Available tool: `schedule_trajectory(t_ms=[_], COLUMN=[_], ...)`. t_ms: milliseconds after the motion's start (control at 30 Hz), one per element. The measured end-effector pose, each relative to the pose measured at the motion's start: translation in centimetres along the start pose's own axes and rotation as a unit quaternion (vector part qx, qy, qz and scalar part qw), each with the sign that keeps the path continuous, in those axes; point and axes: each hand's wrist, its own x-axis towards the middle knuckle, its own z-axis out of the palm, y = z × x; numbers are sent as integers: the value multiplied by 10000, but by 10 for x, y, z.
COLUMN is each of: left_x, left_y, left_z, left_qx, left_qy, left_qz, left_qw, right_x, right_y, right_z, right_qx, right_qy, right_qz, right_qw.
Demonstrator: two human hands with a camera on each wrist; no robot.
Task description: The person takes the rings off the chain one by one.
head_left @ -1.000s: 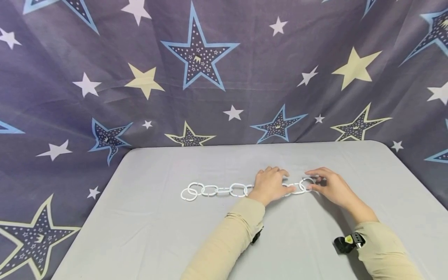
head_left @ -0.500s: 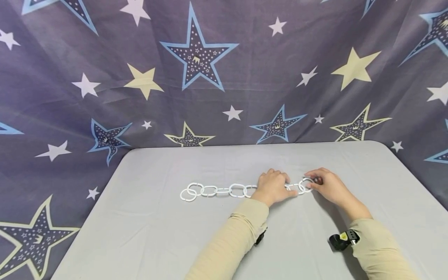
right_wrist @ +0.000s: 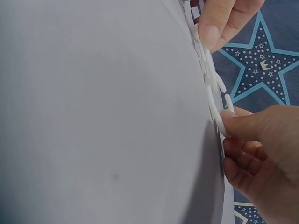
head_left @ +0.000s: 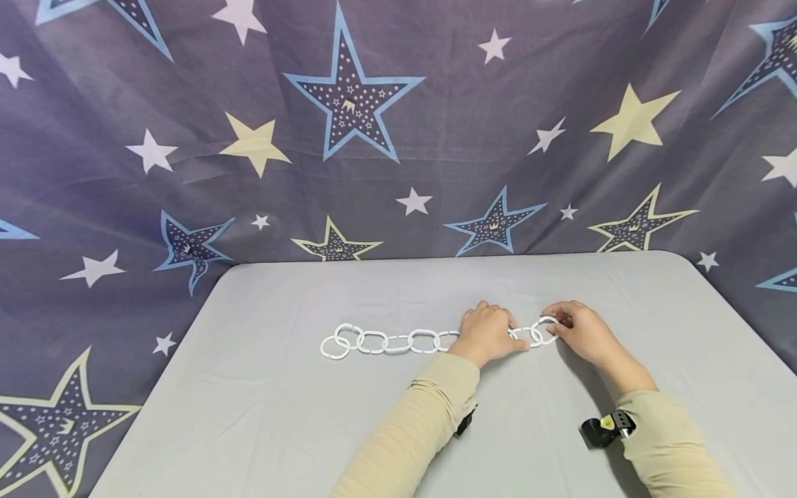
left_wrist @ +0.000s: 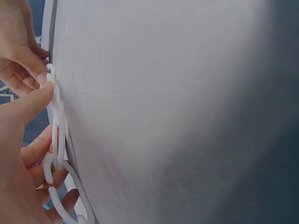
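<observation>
A chain of white plastic links (head_left: 423, 340) lies across the table from left to right in the head view. The left hand (head_left: 488, 335) covers its middle right part, thumb and fingers around links; in the left wrist view the left hand (left_wrist: 23, 154) has its thumb against a link, fingers behind the chain (left_wrist: 60, 135). At the chain's right end, the right hand (head_left: 585, 333) pinches the last link between thumb and fingers. The right wrist view shows the right hand (right_wrist: 271, 149) gripping that end link (right_wrist: 215, 112), which has a small gap in its ring.
The grey-white table (head_left: 280, 429) has its back edge against a dark curtain (head_left: 405, 138) printed with stars. A small black device (head_left: 607, 429) is attached at the right sleeve, and part of another shows under the left sleeve.
The left hand has shifted slightly right along the chain. One link left of it, earlier standing narrow, now lies flatter. The right forearm has moved a little left, its hand still at the end link.
</observation>
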Motion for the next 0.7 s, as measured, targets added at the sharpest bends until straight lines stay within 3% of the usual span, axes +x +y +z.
schedule_trajectory(t_ms=[433,700], left_x=[1,1], left_y=[-1,-2], left_z=[-4,-3], left_qx=[-217,-483], left_qy=[-261,-193], left_qz=[-82,-161], left_qw=[9994,9985], right_x=[-3,-5], right_y=[-2,-7], right_z=[-3,-3], right_qx=[18,55], right_qy=[282,546], right_qz=[-55,-129], right_qw=[9996,9984])
